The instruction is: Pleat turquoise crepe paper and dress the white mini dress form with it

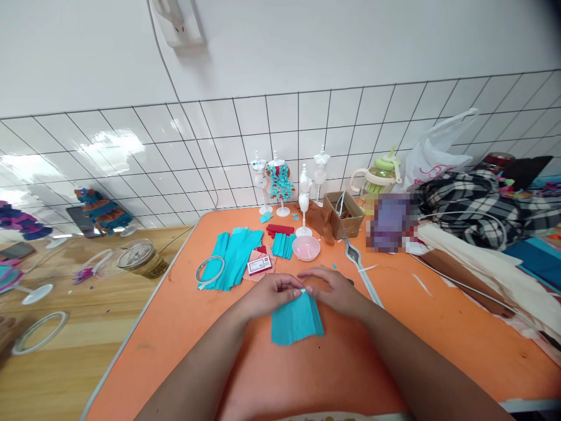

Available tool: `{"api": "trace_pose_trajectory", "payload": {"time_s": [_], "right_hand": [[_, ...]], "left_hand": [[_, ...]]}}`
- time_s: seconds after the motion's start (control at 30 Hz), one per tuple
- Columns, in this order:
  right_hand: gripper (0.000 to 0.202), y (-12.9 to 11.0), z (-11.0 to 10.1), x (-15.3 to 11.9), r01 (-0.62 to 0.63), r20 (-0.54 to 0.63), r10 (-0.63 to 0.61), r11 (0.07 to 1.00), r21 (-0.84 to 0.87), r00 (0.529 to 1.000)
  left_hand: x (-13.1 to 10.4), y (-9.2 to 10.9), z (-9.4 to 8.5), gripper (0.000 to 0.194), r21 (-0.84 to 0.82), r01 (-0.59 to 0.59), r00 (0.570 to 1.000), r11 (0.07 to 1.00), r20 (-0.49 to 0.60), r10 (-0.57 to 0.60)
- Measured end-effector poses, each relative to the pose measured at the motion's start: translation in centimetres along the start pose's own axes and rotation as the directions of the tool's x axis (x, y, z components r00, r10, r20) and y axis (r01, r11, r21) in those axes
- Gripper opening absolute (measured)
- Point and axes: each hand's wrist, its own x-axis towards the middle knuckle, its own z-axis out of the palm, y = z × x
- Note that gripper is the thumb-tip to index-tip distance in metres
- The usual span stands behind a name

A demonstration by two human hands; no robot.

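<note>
A turquoise piece of crepe paper hangs from my fingertips over the orange table, gathered at its top edge and flaring toward the bottom. My left hand pinches the gathered edge from the left. From the other side, my right hand pinches the same edge, close to the left fingertips. A small white bit shows between them. Beyond the hands lie larger turquoise sheets, a smaller pleated turquoise piece, red strips, a small white-and-red box and a pink bowl.
White miniature dress forms stand at the back, one wearing turquoise-and-red ruffles. A tape roll rests on the sheets. To the right are a cardboard box, tweezers-like grey tool, a green-lidded bottle and plaid cloth.
</note>
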Motion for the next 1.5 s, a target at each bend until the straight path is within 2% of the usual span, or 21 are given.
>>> {"api": "trace_pose_trajectory", "payload": {"time_s": [0.1, 0.17, 0.3, 0.33, 0.4, 0.43, 0.47, 0.53, 0.63, 0.77, 0.83, 1.0, 1.17, 1.23, 1.27, 1.33, 1.4, 1.43, 1.5], "right_hand": [[0.025, 0.5, 0.7, 0.1, -0.178, 0.132, 0.149, 0.951, 0.251, 0.98], [0.025, 0.7, 1.0, 0.2, -0.213, 0.131, 0.178, 0.917, 0.338, 0.975], [0.023, 0.5, 1.2, 0.4, -0.219, 0.079, 0.205, 0.889, 0.403, 0.976], [0.023, 0.4, 1.2, 0.5, -0.22, 0.065, 0.213, 0.886, 0.408, 0.975], [0.024, 0.3, 1.3, 0.5, -0.226, 0.014, 0.24, 0.888, 0.401, 0.971], [0.024, 0.3, 1.3, 0.5, -0.229, -0.024, 0.257, 0.894, 0.384, 0.966], [0.023, 0.2, 1.3, 0.5, -0.232, -0.069, 0.273, 0.905, 0.356, 0.96], [0.02, 0.0, 1.4, 0.5, -0.228, -0.156, 0.274, 0.939, 0.258, 0.949], [0.014, -0.6, 1.7, 0.3, -0.175, -0.231, 0.187, 0.982, 0.072, 0.955], [0.016, -1.3, 2.0, 0.1, -0.059, -0.23, 0.029, 0.99, -0.127, 0.973], [0.016, -1.5, 2.0, 0.1, -0.04, -0.22, -0.003, 0.981, -0.192, 0.976], [0.015, -1.4, 1.9, 0.1, -0.094, -0.224, 0.053, 0.98, -0.177, 0.973], [0.014, -1.4, 1.8, 0.0, -0.119, -0.236, 0.078, 0.98, -0.162, 0.969], [0.013, -1.5, 1.8, 0.0, -0.133, -0.258, 0.087, 0.977, -0.167, 0.962], [0.013, -1.5, 1.8, 0.0, -0.142, -0.267, 0.094, 0.976, -0.168, 0.959], [0.013, -1.4, 1.7, 0.0, -0.165, -0.288, 0.11, 0.971, -0.172, 0.951], [0.014, -1.2, 1.7, 0.0, -0.182, -0.308, 0.118, 0.965, -0.188, 0.944], [0.015, -1.0, 1.7, 0.1, -0.186, -0.312, 0.118, 0.963, -0.197, 0.943], [0.017, -0.9, 1.8, 0.1, -0.182, -0.303, 0.112, 0.96, -0.212, 0.946]], "left_hand": [[0.0, 0.1, 0.0, 0.032, 0.018, -0.026, 0.997, 1.0, -0.07, 0.027], [0.1, 0.1, 0.0, 0.03, 0.037, -0.054, 0.988, 0.998, -0.14, 0.059], [0.3, 0.0, 0.1, 0.026, 0.116, -0.115, 0.97, 0.987, -0.202, 0.137], [0.2, 0.1, 0.1, 0.024, 0.195, -0.138, 0.948, 0.971, -0.258, 0.186], [0.1, 0.2, 0.2, 0.018, 0.431, -0.15, 0.857, 0.89, -0.393, 0.335], [-0.1, 0.3, 0.2, 0.015, 0.546, -0.136, 0.809, 0.827, -0.421, 0.411], [-0.3, 0.3, 0.3, 0.014, 0.633, -0.12, 0.785, 0.765, -0.411, 0.463], [-0.6, 0.4, 0.6, 0.016, 0.708, -0.116, 0.811, 0.697, -0.337, 0.478], [-0.7, 0.3, 1.2, 0.022, 0.692, -0.111, 0.856, 0.713, -0.299, 0.423], [-0.4, 0.1, 1.8, 0.026, 0.654, -0.098, 0.881, 0.75, -0.294, 0.372], [-0.3, 0.0, 1.9, 0.028, 0.628, -0.1, 0.898, 0.772, -0.278, 0.342], [-0.3, 0.5, 1.7, 0.032, 0.532, -0.076, 0.93, 0.843, -0.267, 0.252], [-0.1, 0.4, 1.6, 0.029, 0.513, -0.097, 0.944, 0.853, -0.223, 0.242], [0.1, -0.1, 1.7, 0.028, 0.488, -0.082, 0.94, 0.869, -0.253, 0.23], [0.2, -0.3, 1.7, 0.028, 0.477, -0.059, 0.922, 0.877, -0.31, 0.231], [0.2, -0.7, 1.7, 0.028, 0.484, -0.002, 0.856, 0.875, -0.452, 0.252], [0.1, -0.7, 1.7, 0.026, 0.543, 0.032, 0.804, 0.839, -0.513, 0.301], [0.1, -0.7, 1.7, 0.025, 0.576, 0.027, 0.806, 0.817, -0.496, 0.323], [0.0, -0.6, 1.8, 0.025, 0.618, -0.016, 0.84, 0.786, -0.418, 0.345]]}}
